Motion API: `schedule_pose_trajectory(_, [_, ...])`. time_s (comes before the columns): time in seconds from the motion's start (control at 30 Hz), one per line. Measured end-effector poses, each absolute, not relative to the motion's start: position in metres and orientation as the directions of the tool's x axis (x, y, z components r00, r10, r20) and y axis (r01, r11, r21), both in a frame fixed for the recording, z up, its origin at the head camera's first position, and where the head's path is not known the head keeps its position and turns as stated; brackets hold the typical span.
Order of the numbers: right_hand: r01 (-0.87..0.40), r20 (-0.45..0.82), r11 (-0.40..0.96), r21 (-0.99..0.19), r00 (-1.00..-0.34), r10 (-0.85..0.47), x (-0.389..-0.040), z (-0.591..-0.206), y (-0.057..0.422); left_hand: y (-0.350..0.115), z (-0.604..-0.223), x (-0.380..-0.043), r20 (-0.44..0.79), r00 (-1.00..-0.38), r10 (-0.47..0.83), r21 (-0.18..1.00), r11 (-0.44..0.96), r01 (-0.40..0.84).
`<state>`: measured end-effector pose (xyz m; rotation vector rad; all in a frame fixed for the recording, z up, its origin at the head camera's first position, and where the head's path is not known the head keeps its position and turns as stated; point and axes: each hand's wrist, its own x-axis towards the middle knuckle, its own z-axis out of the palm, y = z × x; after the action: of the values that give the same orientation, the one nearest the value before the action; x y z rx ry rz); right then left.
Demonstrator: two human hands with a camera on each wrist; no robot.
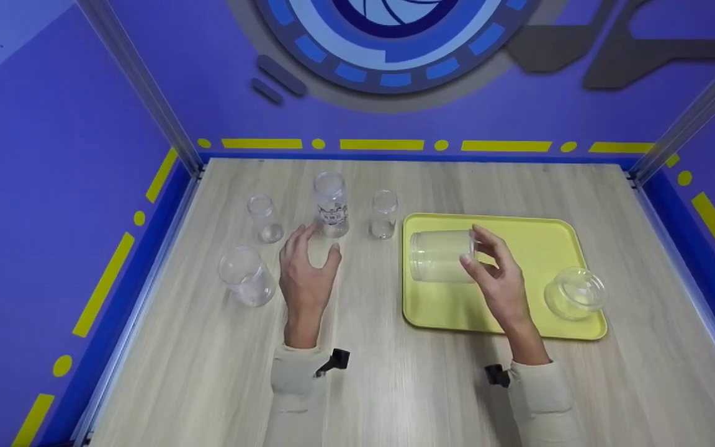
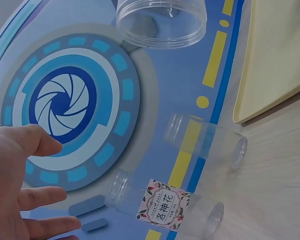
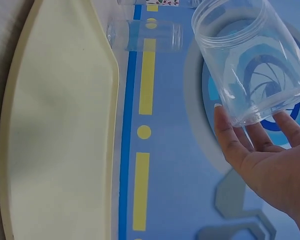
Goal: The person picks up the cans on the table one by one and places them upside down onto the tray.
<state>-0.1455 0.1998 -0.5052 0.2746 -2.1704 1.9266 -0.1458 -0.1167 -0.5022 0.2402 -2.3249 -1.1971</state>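
Observation:
My right hand [image 1: 501, 282] grips a large clear plastic jar [image 1: 441, 257] by its base end. The jar is held on its side over the left part of a yellow tray [image 1: 450, 313], with its threaded mouth facing left. In the right wrist view, the fingertips and thumb are spread around the jar's bottom [image 3: 255, 107]. Nothing is in my left hand [image 1: 306, 279], whose fingers are parted and gently bent. Just beyond its fingertips stands a tall clear jar with a printed label [image 1: 332, 211]. A wide clear jar [image 1: 247, 276] stands to the left of this hand.
A short, round clear jar [image 1: 575, 293] stands at the tray's right edge. Two small clear jars stand on the table, one at the left [image 1: 265, 218] and one just left of the tray [image 1: 384, 214]. Blue patterned panels [image 1: 165, 118] enclose the table's back and sides.

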Motion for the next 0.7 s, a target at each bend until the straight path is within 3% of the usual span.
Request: schedule_pose_trajectory(0.7, [-0.276,0.285,0.177,-0.945,-0.958,0.028,-0.144,-0.504,0.206,-0.128,-0.501,-0.144,0.382,-0.824,-0.419,0.793,0.606,0.059])
